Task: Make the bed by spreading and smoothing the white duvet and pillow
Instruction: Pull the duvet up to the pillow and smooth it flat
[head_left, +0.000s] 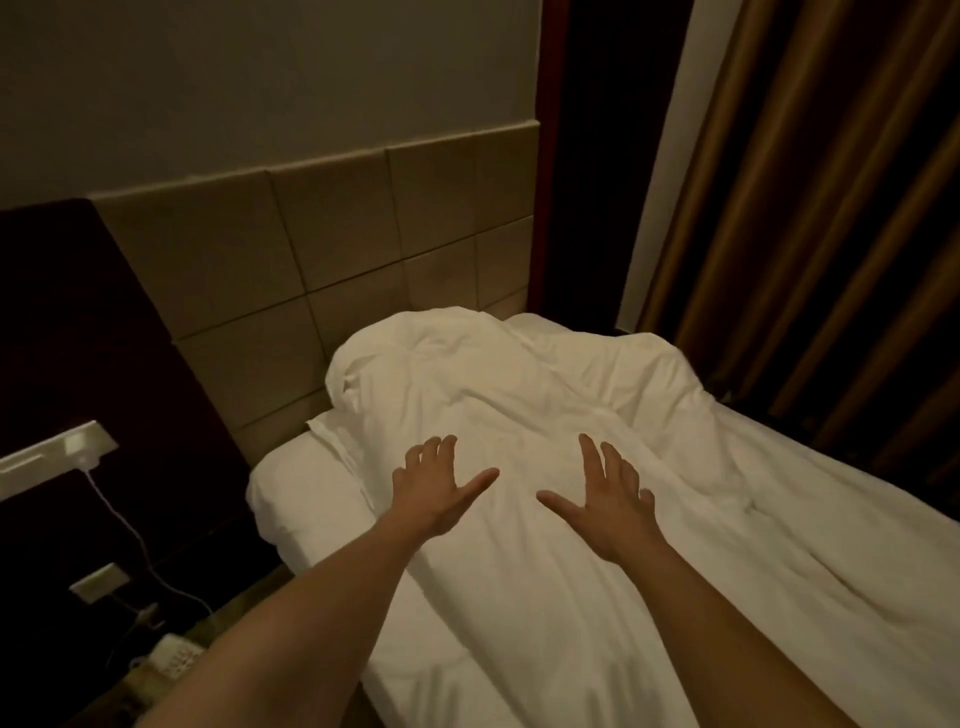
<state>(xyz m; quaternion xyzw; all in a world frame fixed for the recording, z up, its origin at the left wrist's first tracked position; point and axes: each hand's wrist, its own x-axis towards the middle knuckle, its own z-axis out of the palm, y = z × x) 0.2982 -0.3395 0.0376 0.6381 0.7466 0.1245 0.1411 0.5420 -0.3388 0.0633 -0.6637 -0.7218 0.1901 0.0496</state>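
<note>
The white duvet lies rumpled over the bed, bunched into a hump near the headboard. A white pillow shows at the bed's near left corner, partly under the duvet's edge. My left hand is spread flat, palm down, over the duvet by the pillow. To its right my right hand is spread the same way, thumb pointing inward. Neither hand holds anything; whether the palms touch the cloth is unclear.
A padded beige headboard backs the bed. Brown curtains hang along the far right side. To the left are a dark wall panel, a switch plate, a white cable and a telephone low down.
</note>
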